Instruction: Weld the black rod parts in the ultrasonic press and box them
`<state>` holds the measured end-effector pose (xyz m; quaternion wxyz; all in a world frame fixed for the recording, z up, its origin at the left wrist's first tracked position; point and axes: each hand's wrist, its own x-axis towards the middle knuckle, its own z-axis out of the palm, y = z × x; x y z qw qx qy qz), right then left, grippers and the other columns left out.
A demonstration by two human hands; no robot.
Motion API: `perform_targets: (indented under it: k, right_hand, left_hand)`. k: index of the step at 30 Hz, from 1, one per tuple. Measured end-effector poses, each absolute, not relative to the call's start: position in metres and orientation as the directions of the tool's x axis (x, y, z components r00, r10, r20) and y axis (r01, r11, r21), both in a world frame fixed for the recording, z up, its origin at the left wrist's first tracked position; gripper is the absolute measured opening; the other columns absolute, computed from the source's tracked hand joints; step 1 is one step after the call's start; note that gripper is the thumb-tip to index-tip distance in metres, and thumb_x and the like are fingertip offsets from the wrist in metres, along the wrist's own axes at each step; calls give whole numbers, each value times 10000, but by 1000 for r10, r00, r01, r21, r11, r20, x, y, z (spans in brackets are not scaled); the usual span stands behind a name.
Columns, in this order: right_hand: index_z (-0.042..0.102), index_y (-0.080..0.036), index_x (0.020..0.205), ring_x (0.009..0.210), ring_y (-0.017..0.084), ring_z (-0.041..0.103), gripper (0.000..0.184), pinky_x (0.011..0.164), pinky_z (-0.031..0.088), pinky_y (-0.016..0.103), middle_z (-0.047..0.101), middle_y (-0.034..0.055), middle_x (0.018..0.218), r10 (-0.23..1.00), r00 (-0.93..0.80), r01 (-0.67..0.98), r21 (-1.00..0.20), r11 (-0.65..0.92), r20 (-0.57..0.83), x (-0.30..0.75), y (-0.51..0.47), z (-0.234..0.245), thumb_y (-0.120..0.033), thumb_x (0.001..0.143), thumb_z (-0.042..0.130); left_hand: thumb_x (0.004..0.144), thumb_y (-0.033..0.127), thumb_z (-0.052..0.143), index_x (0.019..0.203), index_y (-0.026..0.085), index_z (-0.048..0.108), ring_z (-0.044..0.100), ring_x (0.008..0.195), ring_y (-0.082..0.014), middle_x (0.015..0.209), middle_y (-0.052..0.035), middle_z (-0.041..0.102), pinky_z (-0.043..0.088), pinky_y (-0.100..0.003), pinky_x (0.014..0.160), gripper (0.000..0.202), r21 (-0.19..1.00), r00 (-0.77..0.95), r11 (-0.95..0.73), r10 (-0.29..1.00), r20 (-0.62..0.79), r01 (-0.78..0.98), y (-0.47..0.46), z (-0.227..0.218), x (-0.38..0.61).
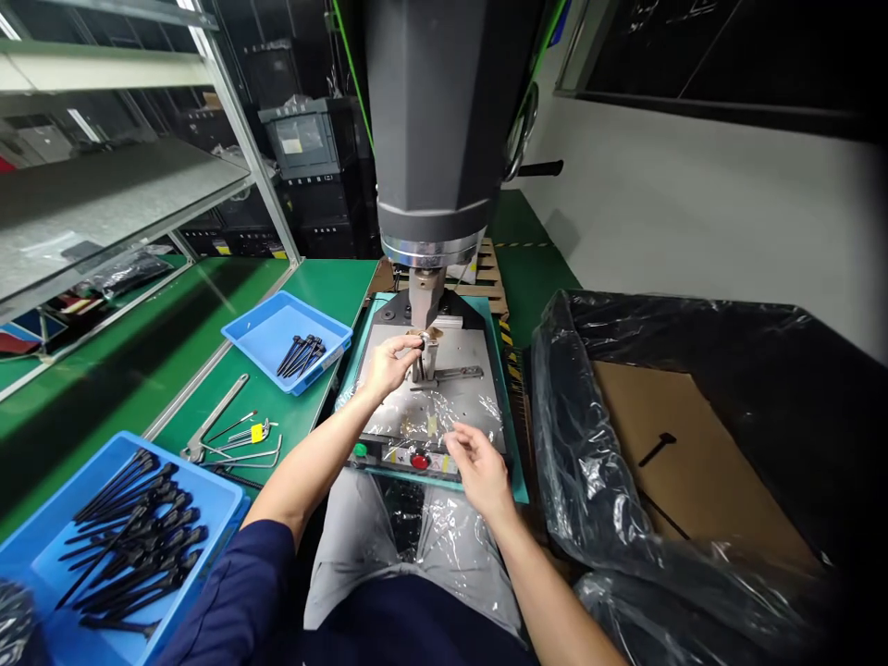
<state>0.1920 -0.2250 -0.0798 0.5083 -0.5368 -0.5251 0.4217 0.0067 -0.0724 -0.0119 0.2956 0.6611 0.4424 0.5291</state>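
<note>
My left hand (390, 366) reaches under the grey machine head (425, 296) and pinches a black long-stemmed part (421, 345) by its dark end. That part stands at the small metal fixture (431, 356) on the machine's bed plate (388, 416), and my fingers hide some of it. Whether it sits in the fixture I cannot tell. My right hand (480, 470) hovers above the front edge of the bed, near the red button (419, 461). Its fingers are loosely bent and apart, with nothing visible in them.
Several similar black parts lie in a large blue tray (228, 518) and a smaller blue tray (240, 331) at left. Hex keys (242, 439) and a metal caliper-like tool (215, 412) rest between them. At right, a plastic-lined bin (575, 444) holds cardboard (700, 453) with a black part (658, 448).
</note>
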Motion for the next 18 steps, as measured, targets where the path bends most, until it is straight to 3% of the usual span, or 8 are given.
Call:
perform_targets:
  k: [13, 18]
  right_hand:
    - [623, -162, 1129, 910, 279, 690, 608, 844, 556, 415, 710, 119, 952, 989, 4, 0, -989, -149, -149, 227, -241, -135, -650, 770, 671]
    - [649, -172, 1088, 840, 263, 701, 560, 811, 571, 408, 711, 100, 904, 990, -17, -34, -989, -143, -142, 225, -242, -132, -633, 772, 686]
  left_hand:
    - [779, 179, 702, 816, 163, 767, 668, 873, -184, 872, -49, 743, 502, -305, 855, 77, 800, 68, -331, 936, 345, 500, -28, -14, 19]
    - [805, 186, 683, 830, 185, 764, 652, 921, -174, 936, -48, 711, 494, -285, 866, 85, 698, 198, -466, 879, 433, 544, -25, -8, 9]
